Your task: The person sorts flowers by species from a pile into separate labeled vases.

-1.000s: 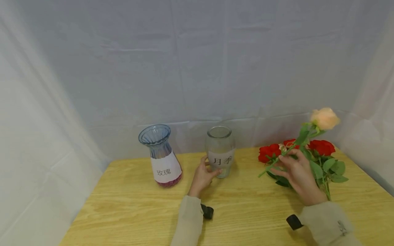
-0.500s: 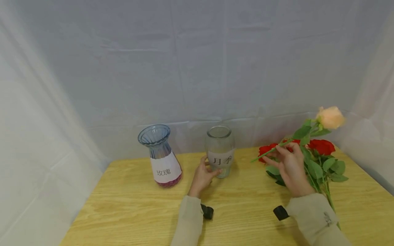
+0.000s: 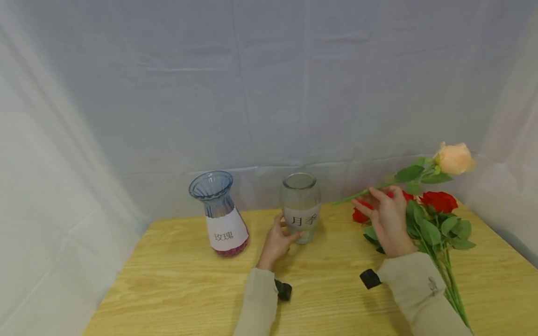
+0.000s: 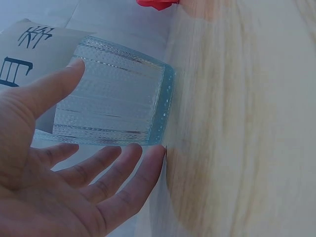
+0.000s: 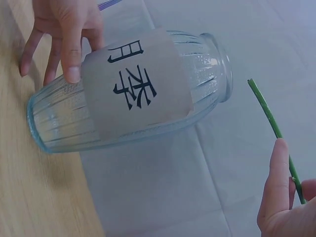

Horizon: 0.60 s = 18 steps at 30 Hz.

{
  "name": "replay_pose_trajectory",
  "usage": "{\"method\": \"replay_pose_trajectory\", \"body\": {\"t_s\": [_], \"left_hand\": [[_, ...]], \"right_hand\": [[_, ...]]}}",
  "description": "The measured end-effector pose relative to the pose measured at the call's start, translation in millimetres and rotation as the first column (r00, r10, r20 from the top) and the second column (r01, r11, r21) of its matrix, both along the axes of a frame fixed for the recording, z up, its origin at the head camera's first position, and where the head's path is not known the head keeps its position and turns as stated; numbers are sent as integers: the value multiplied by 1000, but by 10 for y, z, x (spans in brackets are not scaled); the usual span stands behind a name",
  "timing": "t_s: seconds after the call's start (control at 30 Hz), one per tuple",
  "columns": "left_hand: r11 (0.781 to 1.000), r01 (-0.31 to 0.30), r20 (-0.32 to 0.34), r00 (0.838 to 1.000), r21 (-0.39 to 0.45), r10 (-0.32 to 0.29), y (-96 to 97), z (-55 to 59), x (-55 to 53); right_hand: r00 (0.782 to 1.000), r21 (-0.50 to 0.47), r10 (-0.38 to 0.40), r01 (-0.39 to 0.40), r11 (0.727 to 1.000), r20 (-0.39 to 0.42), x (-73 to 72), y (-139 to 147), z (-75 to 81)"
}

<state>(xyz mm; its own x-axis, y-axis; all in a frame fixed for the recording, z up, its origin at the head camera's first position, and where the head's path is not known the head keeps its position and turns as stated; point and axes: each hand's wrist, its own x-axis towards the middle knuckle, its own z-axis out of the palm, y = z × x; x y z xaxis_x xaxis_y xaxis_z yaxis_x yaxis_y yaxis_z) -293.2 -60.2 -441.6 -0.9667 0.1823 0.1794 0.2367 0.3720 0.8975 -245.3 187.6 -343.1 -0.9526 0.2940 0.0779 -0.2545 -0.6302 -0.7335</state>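
Steadying the clear vase point(image 3: 299, 198) seems to be the work of the left hand point(image 3: 276, 242), whose thumb lies on the front of the glass while the fingers bend along its left side, a loose, fairly wide hold. Gripping that low leaves the rim point(image 3: 299, 180) uncovered and most of the white label point(image 5: 136, 84) readable. The vase stands upright on the wooden table point(image 3: 189, 289), its writing turned toward the person. The right hand point(image 3: 390, 221) pinches the green stem point(image 5: 266, 111) narrowly between thumb and fingers; the peach flower point(image 3: 455, 158) slants up to the right while the stem's bare end points toward the vase, apart from it. Holding stem rather than bloom probably spares the petals. Red flowers point(image 3: 439, 201) lie by the right arm, perhaps for easy reach. The blue vase point(image 3: 219, 206) stands well to the left, untouched, which leaves the left hand room.
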Motion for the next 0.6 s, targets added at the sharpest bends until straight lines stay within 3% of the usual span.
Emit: {"method": "replay_pose_trajectory", "body": {"t_s": [0.3,0.6], "left_hand": [[1000,7,12,1000,22,-8,0,18,12],[1000,5,15,1000,16,-5,-1,23,19]], "right_hand": [[999,17,-7,7,1000,-32,-92,-81,101],[1000,-14,-25,25,1000,-8,-206,-187,228]]}}
